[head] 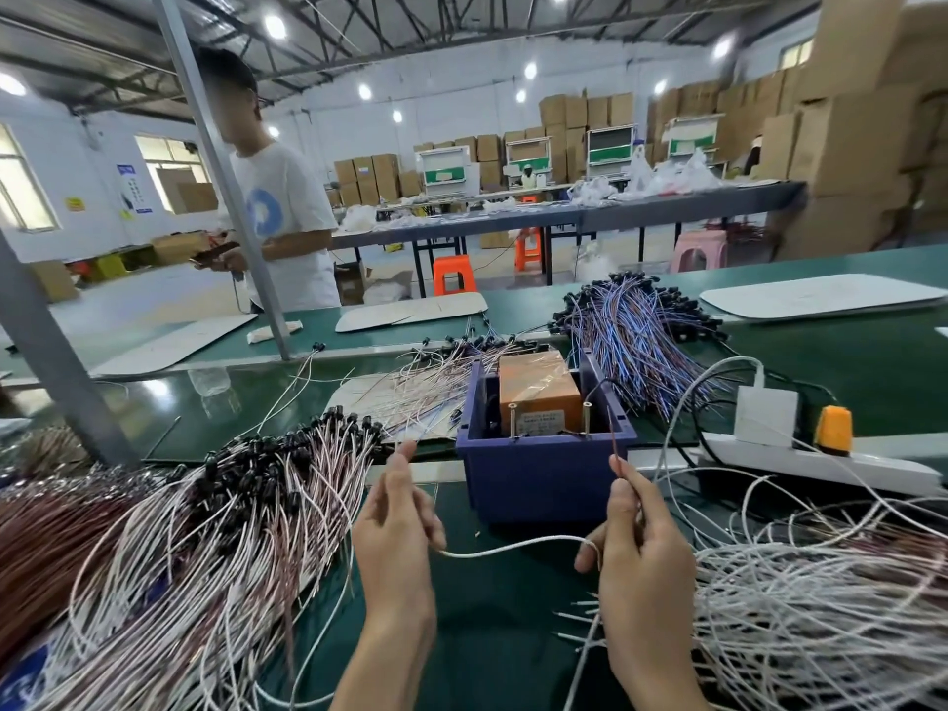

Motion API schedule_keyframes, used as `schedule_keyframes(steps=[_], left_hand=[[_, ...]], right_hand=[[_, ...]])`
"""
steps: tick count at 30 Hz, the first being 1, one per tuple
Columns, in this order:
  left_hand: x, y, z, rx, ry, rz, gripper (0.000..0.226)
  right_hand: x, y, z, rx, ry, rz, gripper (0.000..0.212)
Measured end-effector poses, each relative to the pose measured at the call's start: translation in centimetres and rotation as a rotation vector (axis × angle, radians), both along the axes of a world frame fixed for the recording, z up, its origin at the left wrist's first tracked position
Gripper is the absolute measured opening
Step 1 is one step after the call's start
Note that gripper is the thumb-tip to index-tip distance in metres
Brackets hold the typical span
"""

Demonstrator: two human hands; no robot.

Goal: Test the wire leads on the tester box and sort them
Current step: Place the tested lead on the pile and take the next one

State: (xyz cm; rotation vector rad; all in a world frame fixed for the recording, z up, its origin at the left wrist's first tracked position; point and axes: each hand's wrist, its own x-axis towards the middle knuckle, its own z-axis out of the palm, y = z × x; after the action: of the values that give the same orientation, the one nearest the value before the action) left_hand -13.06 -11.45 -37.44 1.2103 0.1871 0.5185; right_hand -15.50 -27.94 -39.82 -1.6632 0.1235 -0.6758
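A white lead (513,545) is sagging between a worker's two hands just in front of the tester box (538,392), which is sitting in a blue bin (544,474) at the middle of the green table (487,633). The left hand (397,531) is curling round one end of the lead, thumb and forefinger raised and pressed together. The right hand (641,551) is pinching a red-brown end upright between thumb and forefinger, its tip pointing toward the box's two metal posts (513,423) but standing apart from them. Pink-and-white leads (231,505) with black caps are lying heaped to the left, white leads (821,608) to the right, and blue leads (636,341) behind the bin. A power strip (821,461) is lying beside the bin on the right. Across the table, a person (287,223) in a white T-shirt is standing.
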Motion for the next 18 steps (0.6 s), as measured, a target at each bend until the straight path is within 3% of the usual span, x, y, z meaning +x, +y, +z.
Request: schedule_keyframes(steps=[2,5,12,18], left_hand=[[0.0,0.8,0.1,-0.137,0.014,-0.029,0.034],[0.1,1.1,0.0,-0.238,0.038,-0.062,0.028],[-1.0,-0.7,0.5,0.193,-0.011,0.021,0.023],[-1.1,-2.1,0.1,0.233,0.018,0.044,0.035]], right_hand=[[-0.2,0.1,-0.1,-0.006,-0.007,-0.006,0.025],[0.1,0.0,-0.3,0.016,0.011,-0.009,0.022],[0.4,-0.2,-0.4,0.053,0.034,-0.003,0.017],[0.6,-0.5,-0.3,0.061,0.044,-0.009,0.018]])
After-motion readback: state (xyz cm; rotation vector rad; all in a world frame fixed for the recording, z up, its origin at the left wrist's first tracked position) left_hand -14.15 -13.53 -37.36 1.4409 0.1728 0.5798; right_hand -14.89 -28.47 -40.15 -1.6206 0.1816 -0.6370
